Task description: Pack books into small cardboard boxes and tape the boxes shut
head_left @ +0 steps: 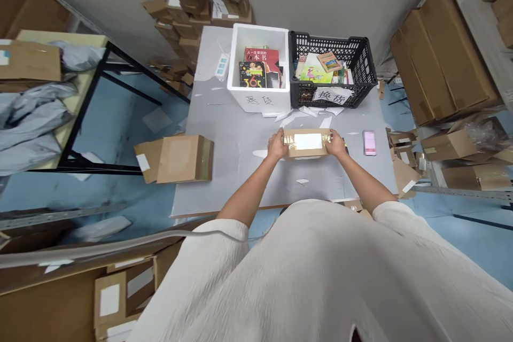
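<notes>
A small brown cardboard box with a white label and shiny clear tape at its ends is at the middle of the grey table. My left hand grips its left end, and my right hand grips its right end. Fingers of both hands curl over the box's edges. A small dark object shows beside my right hand, too hidden to name. Torn white paper scraps lie around the box.
Behind stand a white foam bin and a black crate, both holding books. A phone lies at right. Larger cardboard boxes sit at the left edge. A power strip lies near the bin. Shelves with parcels flank the table.
</notes>
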{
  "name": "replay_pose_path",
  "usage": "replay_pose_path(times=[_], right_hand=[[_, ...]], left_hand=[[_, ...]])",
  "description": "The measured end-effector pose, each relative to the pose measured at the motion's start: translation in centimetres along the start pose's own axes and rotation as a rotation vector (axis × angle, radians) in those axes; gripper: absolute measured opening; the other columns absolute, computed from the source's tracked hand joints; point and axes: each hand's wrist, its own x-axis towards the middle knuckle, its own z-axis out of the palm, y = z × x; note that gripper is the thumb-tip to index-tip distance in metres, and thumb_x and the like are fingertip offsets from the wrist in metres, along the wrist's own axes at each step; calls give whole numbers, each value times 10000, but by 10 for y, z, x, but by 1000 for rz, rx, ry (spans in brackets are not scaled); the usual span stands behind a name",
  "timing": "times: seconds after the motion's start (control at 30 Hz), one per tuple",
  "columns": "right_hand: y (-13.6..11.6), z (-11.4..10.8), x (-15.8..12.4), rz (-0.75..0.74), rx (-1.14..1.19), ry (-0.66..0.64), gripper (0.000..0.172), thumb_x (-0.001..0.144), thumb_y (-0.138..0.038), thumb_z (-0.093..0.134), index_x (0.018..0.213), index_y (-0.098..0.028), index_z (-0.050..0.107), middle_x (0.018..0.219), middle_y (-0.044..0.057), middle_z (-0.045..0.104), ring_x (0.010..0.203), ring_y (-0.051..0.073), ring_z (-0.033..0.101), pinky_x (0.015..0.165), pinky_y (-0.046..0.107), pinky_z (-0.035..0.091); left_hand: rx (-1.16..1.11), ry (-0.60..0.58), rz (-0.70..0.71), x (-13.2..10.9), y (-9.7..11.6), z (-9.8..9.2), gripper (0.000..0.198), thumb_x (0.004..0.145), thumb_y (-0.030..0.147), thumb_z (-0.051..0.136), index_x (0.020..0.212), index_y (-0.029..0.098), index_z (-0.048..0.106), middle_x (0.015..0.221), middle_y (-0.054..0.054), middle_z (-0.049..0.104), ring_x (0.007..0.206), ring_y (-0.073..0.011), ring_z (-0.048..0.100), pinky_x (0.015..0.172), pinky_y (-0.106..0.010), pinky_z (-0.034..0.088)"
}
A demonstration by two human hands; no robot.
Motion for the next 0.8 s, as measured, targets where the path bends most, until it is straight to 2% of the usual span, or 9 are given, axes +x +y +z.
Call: replay_pose_path(times=[0.17, 0.33, 0.47, 0.63, 0.8], right_hand=[[-4, -1, -3, 0, -59, -42, 910, 951, -249, 694, 1807, -230, 384, 1560, 180, 657, 1412, 377, 650, 1220, 505, 520], [9, -4, -13, -80, -89, -83, 958, 890, -211, 734, 1794, -319, 439, 1485, 142, 639, 1332, 370, 687, 1192, 494, 574], [14, -5, -22, -130, -17, -48, 906, 853, -210, 737, 1730, -291, 523, 1429, 150, 645, 1289, 389, 694, 1182, 532, 587], [12, -5, -29, -166, 94, 66, 813, 922, -300, 679, 1713, -245, 499, 1459, 182, 638, 1347, 411, 658, 1224, 607, 536], [24, 5, -45, -209, 162, 101, 717, 950, -396, 647, 1643, -269, 518, 1494, 177, 649, 1395, 400, 617, 1248, 669, 468]], left_hand=[[164, -169, -87, 1, 17, -6, 1054, 743, 129, 826, 1730, 310, 502, 1578, -171, 617, 1531, -445, 576, 1307, -541, 457], [205, -219, -103, -17, 21, -10, 1081, 761, 141, 851, 1752, 308, 452, 1537, -170, 603, 1506, -427, 594, 1274, -493, 477], [145, -123, -113, -30, 28, -7, 895, 841, 189, 810, 1685, 284, 525, 1473, -172, 622, 1469, -422, 611, 1258, -507, 487], [66, 6, -70, -30, 38, -5, 625, 972, 253, 699, 1583, 284, 572, 1456, -161, 627, 1418, -392, 630, 1229, -521, 501], [25, -6, -75, -38, 32, -4, 268, 1063, 299, 600, 1331, 289, 607, 1405, -120, 660, 1224, -303, 704, 1089, -460, 565]])
